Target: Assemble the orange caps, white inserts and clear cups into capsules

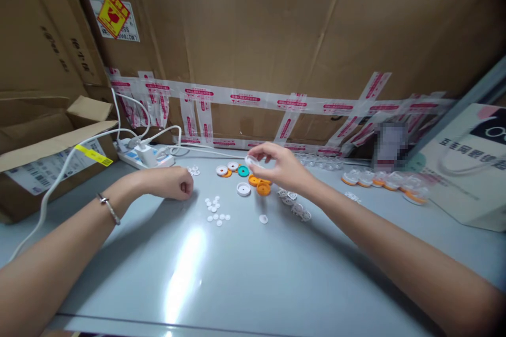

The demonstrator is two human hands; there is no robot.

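My right hand pinches a white round ring between thumb and fingers, above a group of round parts. Below it lie orange rings, a teal ring and a white ring. My left hand rests on the table with its fingers curled in; what they hold, if anything, is hidden. Small white discs lie in clusters to its right, and more small white pieces sit just behind it. A single white piece lies nearer me. White openwork parts are beside my right forearm.
Clear cups and orange-and-white round items line the back right, near a white printed bag. A power strip with white cables and an open carton stand at left. A large taped carton closes off the back.
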